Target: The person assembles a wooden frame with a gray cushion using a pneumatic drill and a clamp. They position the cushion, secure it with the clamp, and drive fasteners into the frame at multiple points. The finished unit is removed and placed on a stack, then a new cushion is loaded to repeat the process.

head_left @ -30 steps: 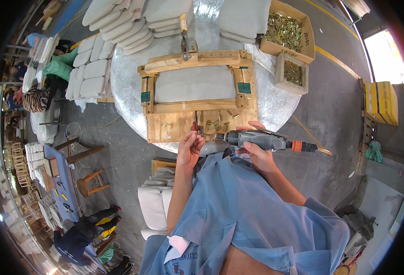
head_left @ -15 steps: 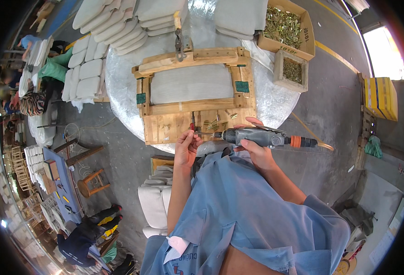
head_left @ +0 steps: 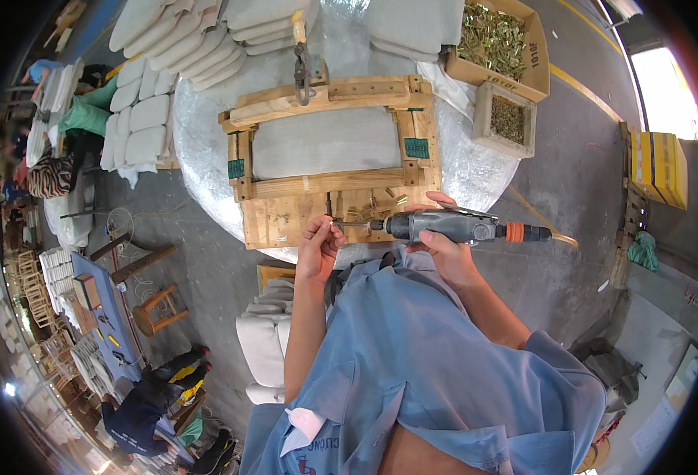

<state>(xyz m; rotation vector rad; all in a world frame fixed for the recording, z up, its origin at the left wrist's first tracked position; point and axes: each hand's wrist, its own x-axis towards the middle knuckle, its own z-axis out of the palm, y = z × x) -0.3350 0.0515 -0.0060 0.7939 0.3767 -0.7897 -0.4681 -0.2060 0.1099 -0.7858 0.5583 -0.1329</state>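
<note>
Faded blue work shirt (head_left: 460,340), loose cut, creased thru middle, deeper blue in folds. R sleeve (head_left: 559,368) short, wide, hem nr elbow. L sleeve (head_left: 263,429) same blue, partly out of view. Shirt front open at neck end, V-shaped w/ turned edges. Chest pocket (head_left: 339,389) on L side, pale pinkish-white item (head_left: 305,423) at its edge, kind unclear. Dk lettering (head_left: 327,443) close by, plus small red mark (head_left: 308,465). L hand (head_left: 318,248) & R hand (head_left: 449,257) bare, forearms (head_left: 308,332) likewise.

The driver (head_left: 452,227) is grey, black and orange, the cushion (head_left: 327,144) grey.
</note>
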